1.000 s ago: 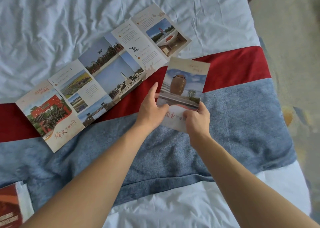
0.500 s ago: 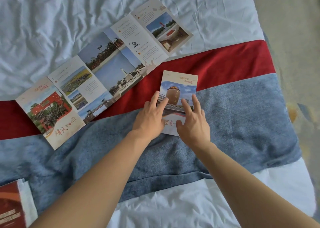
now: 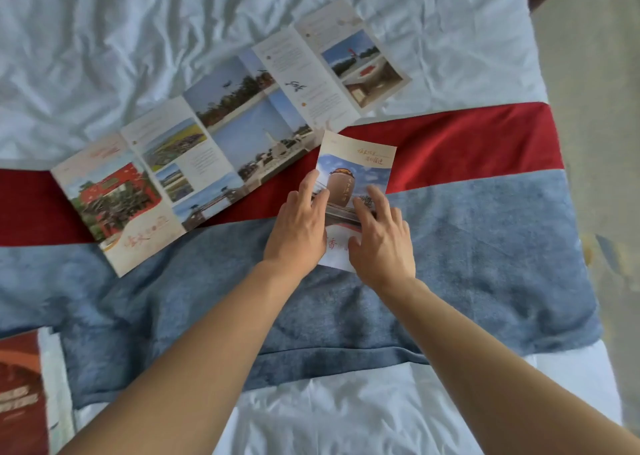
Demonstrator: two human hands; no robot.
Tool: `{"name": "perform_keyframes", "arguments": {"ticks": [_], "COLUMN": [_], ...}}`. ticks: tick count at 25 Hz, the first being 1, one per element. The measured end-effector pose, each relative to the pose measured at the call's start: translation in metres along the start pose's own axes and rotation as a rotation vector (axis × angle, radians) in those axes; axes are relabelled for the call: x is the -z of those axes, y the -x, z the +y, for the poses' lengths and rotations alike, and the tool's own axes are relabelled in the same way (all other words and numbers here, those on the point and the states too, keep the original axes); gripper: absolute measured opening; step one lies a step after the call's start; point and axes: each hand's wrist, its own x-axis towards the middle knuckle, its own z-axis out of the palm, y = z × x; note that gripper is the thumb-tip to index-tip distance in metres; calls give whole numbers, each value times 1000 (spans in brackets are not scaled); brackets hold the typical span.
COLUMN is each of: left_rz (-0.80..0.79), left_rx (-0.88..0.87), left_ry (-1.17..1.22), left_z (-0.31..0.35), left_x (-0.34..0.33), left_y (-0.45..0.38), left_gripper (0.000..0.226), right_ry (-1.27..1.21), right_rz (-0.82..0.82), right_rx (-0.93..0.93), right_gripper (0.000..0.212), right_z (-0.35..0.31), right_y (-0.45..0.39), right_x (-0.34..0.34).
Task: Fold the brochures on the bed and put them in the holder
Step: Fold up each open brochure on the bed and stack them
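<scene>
A folded brochure [image 3: 356,167] with a brown jar picture lies flat where the red band meets the blue blanket. My left hand [image 3: 298,229] presses its left edge with straight fingers. My right hand [image 3: 382,236] presses its right half, fingers spread flat. A long unfolded brochure [image 3: 221,129] with several photo panels stretches diagonally from the red band up onto the white sheet, left of my hands. A red-covered object [image 3: 20,392], perhaps the holder with brochures in it, shows at the bottom left corner, cut off by the frame.
The bed has a white sheet [image 3: 138,39], a red band [image 3: 467,139] and a blue blanket [image 3: 485,254]. Its right edge drops to a beige floor [image 3: 602,74].
The folded brochure went from being held tilted up to lying flat on the bed. Both hands moved from gripping its lower edge to pressing on top of it.
</scene>
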Motion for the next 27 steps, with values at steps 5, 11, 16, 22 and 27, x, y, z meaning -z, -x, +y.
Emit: {"name": "perform_keyframes", "arguments": {"ticks": [5, 11, 16, 22, 27], "left_rz": [86, 142, 228, 300, 307], "left_rx": [83, 272, 428, 586, 668], "left_ry": [-16, -94, -50, -27, -20], "left_z": [-50, -135, -203, -268, -300], "left_x": [34, 73, 85, 86, 79], "left_y": [41, 130, 219, 310, 366], "left_gripper": [63, 56, 58, 46, 38], "right_ry": [16, 61, 123, 150, 180], "right_rz": [-18, -61, -126, -191, -232], "right_rx": [134, 342, 495, 625, 701], "right_gripper": [66, 66, 64, 63, 64], "right_z": [-65, -180, -270, -348, -387], "right_y": [1, 26, 71, 123, 156], "right_x": [0, -24, -61, -104, -133]}}
